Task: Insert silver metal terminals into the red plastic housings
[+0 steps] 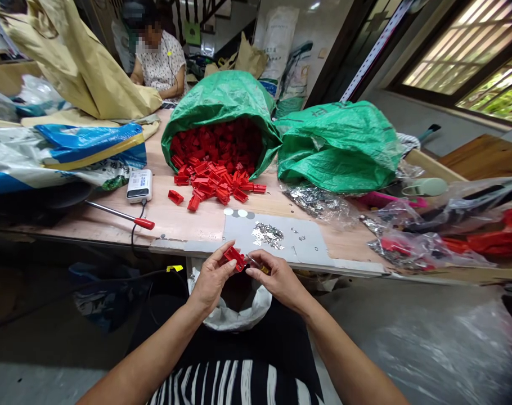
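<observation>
Between thumb and fingers, my left hand (214,275) holds a red plastic part (234,258) just past the table's front edge. My right hand (275,275) is closed beside it, pinching a small tool with a yellow handle (264,270); its tip is near the red part. Small silver metal pieces (268,235) lie in a pile on a grey sheet (315,239) beyond my hands. More red parts (214,183) spill from a green sack (222,90) onto the table. Under my hands hangs an open white bag (239,319).
A screwdriver (144,223) with a red handle and a white power bank (139,185) with a cable lie at left. Another green sack (336,146) and clear bags of metal pieces (319,202) stand at right. A person (161,62) sits across the table.
</observation>
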{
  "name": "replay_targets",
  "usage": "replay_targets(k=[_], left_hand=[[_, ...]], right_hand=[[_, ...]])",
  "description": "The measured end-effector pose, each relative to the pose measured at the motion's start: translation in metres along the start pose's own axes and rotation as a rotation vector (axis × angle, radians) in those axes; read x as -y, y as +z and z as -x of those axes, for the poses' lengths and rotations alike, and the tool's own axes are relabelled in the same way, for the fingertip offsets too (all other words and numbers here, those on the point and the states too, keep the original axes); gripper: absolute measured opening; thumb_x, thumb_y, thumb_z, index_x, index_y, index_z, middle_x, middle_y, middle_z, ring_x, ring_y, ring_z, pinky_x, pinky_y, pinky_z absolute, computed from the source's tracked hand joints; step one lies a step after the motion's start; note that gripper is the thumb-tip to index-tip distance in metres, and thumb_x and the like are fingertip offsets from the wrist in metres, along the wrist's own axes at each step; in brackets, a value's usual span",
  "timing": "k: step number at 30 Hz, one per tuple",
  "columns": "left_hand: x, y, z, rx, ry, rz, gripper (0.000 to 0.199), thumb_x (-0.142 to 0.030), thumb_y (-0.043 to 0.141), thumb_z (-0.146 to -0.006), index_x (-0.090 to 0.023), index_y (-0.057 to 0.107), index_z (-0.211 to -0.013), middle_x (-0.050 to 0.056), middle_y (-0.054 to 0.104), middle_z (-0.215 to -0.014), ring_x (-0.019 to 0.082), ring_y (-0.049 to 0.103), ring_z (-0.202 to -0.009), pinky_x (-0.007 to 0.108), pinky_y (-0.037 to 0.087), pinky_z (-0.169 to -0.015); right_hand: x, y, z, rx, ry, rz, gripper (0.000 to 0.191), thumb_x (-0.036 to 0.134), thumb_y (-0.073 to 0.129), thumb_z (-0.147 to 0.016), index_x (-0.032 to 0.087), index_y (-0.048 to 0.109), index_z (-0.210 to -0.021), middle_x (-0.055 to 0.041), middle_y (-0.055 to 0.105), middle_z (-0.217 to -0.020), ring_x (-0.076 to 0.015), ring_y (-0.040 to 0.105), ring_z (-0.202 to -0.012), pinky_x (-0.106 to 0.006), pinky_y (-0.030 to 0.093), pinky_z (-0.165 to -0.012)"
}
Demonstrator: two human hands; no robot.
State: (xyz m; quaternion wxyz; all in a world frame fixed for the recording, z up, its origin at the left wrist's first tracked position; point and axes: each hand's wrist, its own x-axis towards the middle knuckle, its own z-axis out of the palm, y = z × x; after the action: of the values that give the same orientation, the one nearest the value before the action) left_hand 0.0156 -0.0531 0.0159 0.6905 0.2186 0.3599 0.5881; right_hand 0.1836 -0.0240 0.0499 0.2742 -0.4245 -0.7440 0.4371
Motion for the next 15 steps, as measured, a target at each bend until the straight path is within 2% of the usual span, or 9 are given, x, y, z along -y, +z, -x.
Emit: replay_targets(k=[4,7,15], left_hand=[[-0.0019,0.0017,0.0007,-0.009,-0.002,-0.011,0.049,-0.020,0.074,-0.068,-0.022,0.063,-0.117,0.005,0.069,-0.104,0.017,0.062,-0.097,0.030,0.047,-0.087],[-0.0028,0.0020,0.0014,-0.003,-0.009,-0.011,0.049,-0.020,0.074,-0.069,-0.022,0.063,-0.117,0.006,0.069,-0.104,0.017,0.061,-0.099,0.030,0.047,-0.087],[-0.0027,-0.0002,0.0012,0.014,-0.025,0.022,0.048,-0.019,0.073,-0.069,-0.022,0.064,-0.115,0.006,0.070,-0.102,0.018,0.062,-0.097,0.031,0.047,-0.086]], right_hand=[[-0.0002,0.0009,-0.0003,0.012,-0.159,0.211,0.015,0.018,0.054,-0.087,0.023,0.063,-0.099,-0.0034,0.066,-0.092,-0.0158,0.059,-0.085,-0.028,0.045,-0.077],[-0.0040,0.0014,-0.0013,-0.001,-0.218,0.294,0.014,0.018,0.053,-0.088,0.021,0.063,-0.097,-0.0044,0.066,-0.088,-0.0162,0.060,-0.082,-0.028,0.046,-0.074],[-0.0065,0.0004,-0.0004,0.002,-0.288,0.309,0.012,0.018,0.053,-0.089,0.021,0.062,-0.097,-0.0051,0.065,-0.087,-0.0160,0.059,-0.081,-0.027,0.046,-0.073]])
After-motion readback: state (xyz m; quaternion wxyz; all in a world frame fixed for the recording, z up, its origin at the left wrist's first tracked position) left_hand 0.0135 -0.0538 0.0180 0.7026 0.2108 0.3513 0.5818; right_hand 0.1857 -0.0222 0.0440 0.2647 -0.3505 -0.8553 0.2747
